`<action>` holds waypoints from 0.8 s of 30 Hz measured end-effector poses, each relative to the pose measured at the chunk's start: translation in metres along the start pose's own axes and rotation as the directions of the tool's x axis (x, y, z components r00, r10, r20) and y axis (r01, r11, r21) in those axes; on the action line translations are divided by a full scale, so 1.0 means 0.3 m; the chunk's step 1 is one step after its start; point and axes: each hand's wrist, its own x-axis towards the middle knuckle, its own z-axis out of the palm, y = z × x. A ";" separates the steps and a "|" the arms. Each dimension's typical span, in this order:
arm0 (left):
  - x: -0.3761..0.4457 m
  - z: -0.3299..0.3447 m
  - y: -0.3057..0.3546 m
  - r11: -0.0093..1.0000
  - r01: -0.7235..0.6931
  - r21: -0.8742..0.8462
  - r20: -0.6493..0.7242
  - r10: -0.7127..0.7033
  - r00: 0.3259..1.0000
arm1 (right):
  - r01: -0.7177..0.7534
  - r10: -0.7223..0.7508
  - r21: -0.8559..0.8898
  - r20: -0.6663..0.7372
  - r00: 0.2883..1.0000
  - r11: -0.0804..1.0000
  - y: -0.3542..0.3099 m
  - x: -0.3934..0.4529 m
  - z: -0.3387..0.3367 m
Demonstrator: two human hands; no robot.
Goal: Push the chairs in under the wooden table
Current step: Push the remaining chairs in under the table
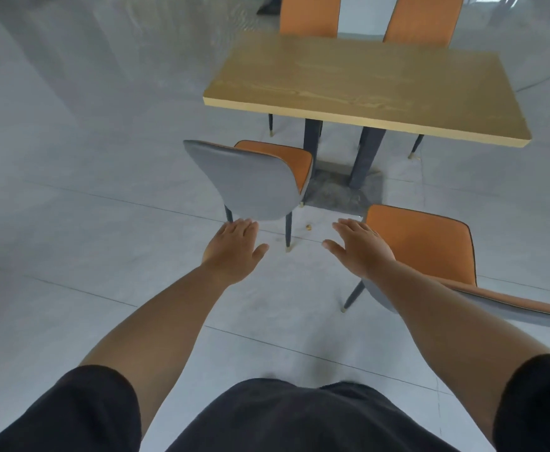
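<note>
The near-left grey-backed, orange-seated chair stands clear of the rectangular light wooden table; its twin sits further out at the right. Both hands, left and right, reach forward flat-fingered, holding nothing. Contact seems absent, though depth is unclear. An off-centre shove could swing a chair into the table's dark pedestal.

desk sits ahead, right of centre. two far chairs behind it, side by side. near-left chair before the desk's left end, back toward camera. near-right chair further out, right of it. small bit on floor between them. both hands out front, over the gap
</note>
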 end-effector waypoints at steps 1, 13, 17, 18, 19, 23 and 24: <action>-0.007 0.000 -0.042 1.000 0.014 0.000 0.000 -0.014 1.000 | 0.011 -0.011 -0.005 0.004 1.000 1.000 -0.034 0.031 0.001; 0.152 -0.022 -0.388 0.992 0.114 -0.052 -0.017 -0.115 0.993 | 0.162 -0.163 0.021 0.011 0.987 0.986 -0.306 0.468 0.027; 0.289 -0.072 -0.487 0.983 0.167 -0.079 -0.014 -0.169 0.986 | 0.206 -0.206 0.017 -0.008 0.978 0.978 -0.353 0.652 0.000; 0.323 -0.082 -0.510 0.979 0.182 -0.086 -0.015 -0.184 0.983 | 0.222 -0.221 0.021 -0.011 0.975 0.975 -0.363 0.691 -0.013; 0.356 -0.089 -0.532 0.977 0.193 -0.089 -0.024 -0.196 0.980 | 0.238 -0.238 0.021 -0.019 0.971 0.971 -0.371 0.729 -0.022; 0.500 -0.110 -0.608 0.975 0.201 -0.093 -0.055 -0.207 0.977 | 0.255 -0.255 -0.016 -0.041 0.966 0.967 -0.385 0.878 -0.047; 0.533 -0.109 -0.627 0.978 0.191 -0.088 -0.048 -0.196 0.980 | 0.240 -0.240 -0.027 -0.035 0.970 0.971 -0.386 0.909 -0.046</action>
